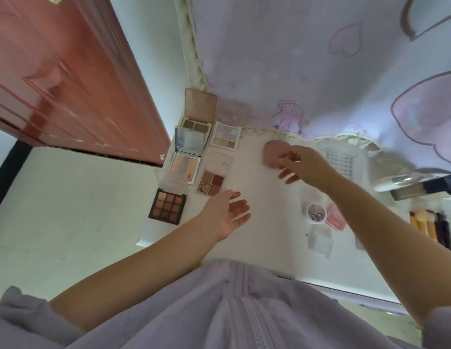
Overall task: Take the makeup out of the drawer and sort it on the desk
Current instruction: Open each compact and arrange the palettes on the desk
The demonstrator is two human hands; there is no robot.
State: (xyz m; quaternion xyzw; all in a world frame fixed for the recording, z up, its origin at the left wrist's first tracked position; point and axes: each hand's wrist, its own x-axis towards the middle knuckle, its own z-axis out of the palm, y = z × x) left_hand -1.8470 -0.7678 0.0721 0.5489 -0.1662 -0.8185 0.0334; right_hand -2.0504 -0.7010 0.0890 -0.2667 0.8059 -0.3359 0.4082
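right hand [303, 163] pinches pink puff [274, 153], seemingly; left hand [225, 214] spread.

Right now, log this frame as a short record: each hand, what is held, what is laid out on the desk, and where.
right hand: pinches the pink puff above the far middle of the desk
left hand: open, palm up, holds nothing
left side of desk: five open palettes in a cluster, including a brown nine-pan palette at the near edge
right side: round white jar, brushes
drawer: not visible
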